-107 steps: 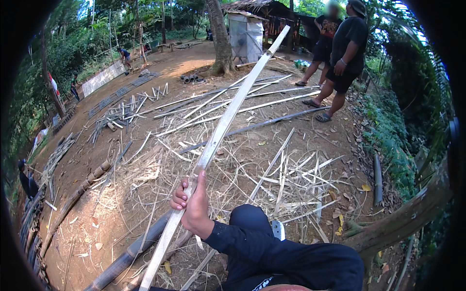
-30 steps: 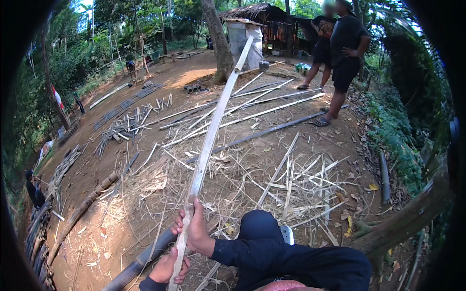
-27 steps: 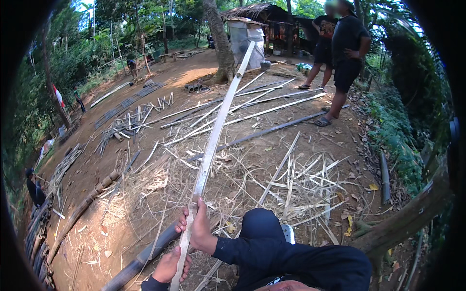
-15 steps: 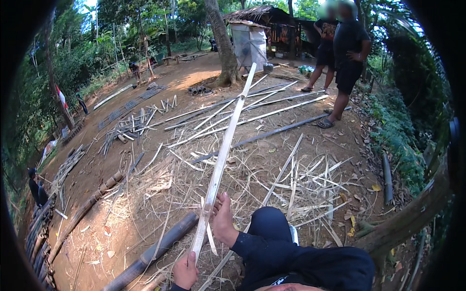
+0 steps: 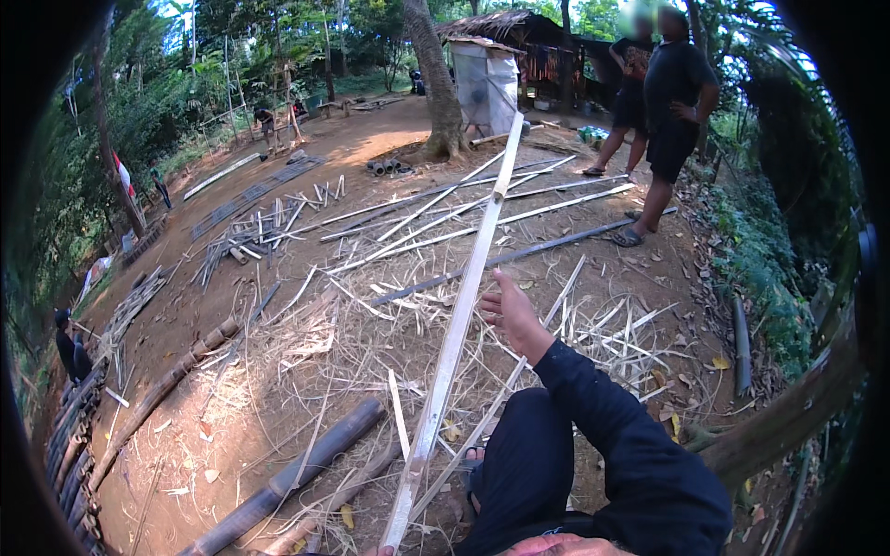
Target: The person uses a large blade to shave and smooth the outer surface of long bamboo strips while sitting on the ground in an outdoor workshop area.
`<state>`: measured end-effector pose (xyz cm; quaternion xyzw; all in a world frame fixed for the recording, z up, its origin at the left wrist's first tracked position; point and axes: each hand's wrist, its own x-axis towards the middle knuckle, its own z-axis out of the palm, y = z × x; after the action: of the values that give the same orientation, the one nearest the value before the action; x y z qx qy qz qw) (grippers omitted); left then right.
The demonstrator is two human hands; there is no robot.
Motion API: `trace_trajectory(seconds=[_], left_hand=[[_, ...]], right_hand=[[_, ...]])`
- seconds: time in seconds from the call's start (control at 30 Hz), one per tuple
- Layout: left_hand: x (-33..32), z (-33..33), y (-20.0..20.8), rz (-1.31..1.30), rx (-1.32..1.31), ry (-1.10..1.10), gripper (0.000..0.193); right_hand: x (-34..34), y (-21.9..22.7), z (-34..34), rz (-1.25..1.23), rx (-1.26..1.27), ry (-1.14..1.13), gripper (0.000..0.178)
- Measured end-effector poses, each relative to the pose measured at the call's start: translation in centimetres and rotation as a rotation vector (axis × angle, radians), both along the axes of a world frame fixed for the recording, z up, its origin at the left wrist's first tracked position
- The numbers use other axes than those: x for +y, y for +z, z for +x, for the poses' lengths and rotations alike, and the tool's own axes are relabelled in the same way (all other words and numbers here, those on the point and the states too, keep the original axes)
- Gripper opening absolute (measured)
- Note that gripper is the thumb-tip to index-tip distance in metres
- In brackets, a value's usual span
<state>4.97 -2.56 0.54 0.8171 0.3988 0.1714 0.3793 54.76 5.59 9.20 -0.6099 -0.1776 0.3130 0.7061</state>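
Note:
A long, pale split bamboo strip slants up and away from the lower edge, its far end near the tree in the view. At its near end, my left hand is closed on the strip; only a sliver of that hand shows at the picture's bottom edge. My right hand is stretched forward just right of the strip's middle, fingers apart and holding nothing; whether a fingertip touches the strip I cannot tell. Beneath lies a thick dark bamboo pole, left of my bent knee.
Thin bamboo shavings litter the ground ahead. Long poles and strips lie beyond them, with a pile of short pieces farther left. Two people stand at the far right. A tree trunk rises ahead; a log slants at right.
My right hand has let go of the strip and moved forward and right, its fingers now spread. My left hand has sunk toward the bottom edge, and the strip has shifted right.

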Motion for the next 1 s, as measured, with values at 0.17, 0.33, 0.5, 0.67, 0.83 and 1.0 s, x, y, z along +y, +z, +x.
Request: trace_trajectory(seconds=[0.17,0.33,0.5,0.67,0.83,1.0], left_hand=[[-1.9,-0.5,2.8,-0.22,0.043,0.015,0.028],[-1.2,-2.2,4.0,-0.288,0.071,0.041,0.033],[0.1,-6.8,3.5,-0.699,0.177,0.183,0.039],[-2.3,-15.0,2.4,-0.336,0.499,-0.011,0.048],[-3.4,-19.1,0.9,-0.326,0.59,-0.055,0.042],[-4.7,-20.8,0.8,-0.312,0.544,-0.013,0.036]], right_hand=[[1.5,3.6,-2.7,0.341,0.168,0.05,0.047],[3.1,2.4,-3.1,0.351,0.179,0.095,0.018],[2.7,0.4,-6.6,0.364,0.466,0.12,0.012],[1.2,-0.7,-12.9,0.357,0.476,0.383,0.013],[-0.7,-1.4,-17.3,0.443,0.541,0.452,0.013],[0.0,-1.7,-18.2,0.485,0.57,0.488,0.014]])
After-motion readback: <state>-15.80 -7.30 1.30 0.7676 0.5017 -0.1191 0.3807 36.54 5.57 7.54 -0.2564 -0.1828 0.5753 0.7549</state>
